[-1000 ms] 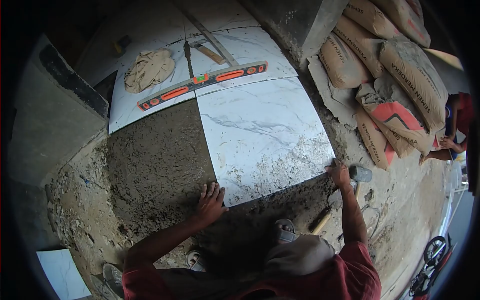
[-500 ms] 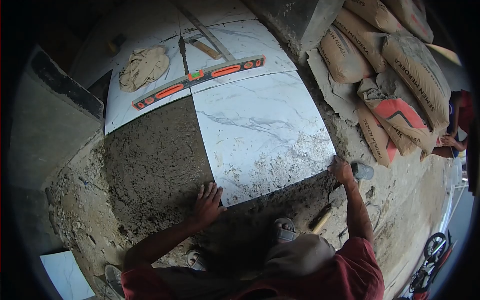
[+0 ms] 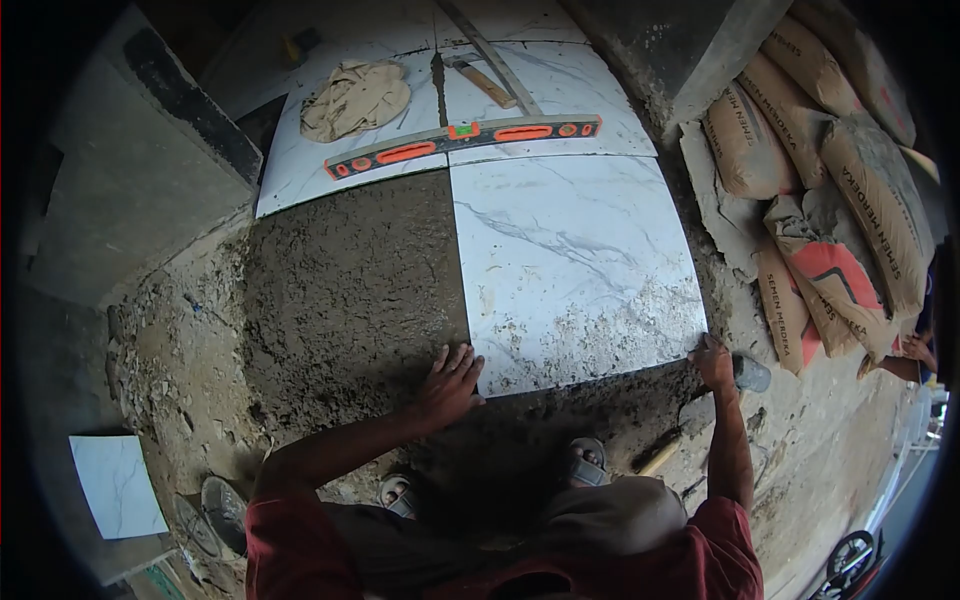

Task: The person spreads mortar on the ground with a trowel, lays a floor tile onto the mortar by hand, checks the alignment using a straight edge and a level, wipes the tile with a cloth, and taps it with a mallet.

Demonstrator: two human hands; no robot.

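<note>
A large white marble-patterned floor tile (image 3: 575,260), speckled with wet mortar along its near part, lies in front of me. My left hand (image 3: 452,386) is at its near left corner, fingers stretched and slightly apart against the edge, thumb side by the front edge. At the near right corner my right hand (image 3: 712,364) has its fingers curled over the tile's edge; their tips are hidden. Dark wet mortar (image 3: 350,270) spreads left of the tile. Beyond, a black and orange spirit level (image 3: 465,143) lies across the farther tiles.
A hammer (image 3: 485,83), a long metal straightedge (image 3: 490,58) and a crumpled cloth (image 3: 355,100) lie on the far tiles. Cement bags (image 3: 860,200) are stacked at right. A mallet head (image 3: 750,374) sits beside my right hand. Another white tile (image 3: 118,485) is at lower left; another person's hand (image 3: 915,350) shows far right.
The view has shifted, so the tile, tools and bags appear farther right. Both hands stay at the same tile corners, with little visible movement against the tile.
</note>
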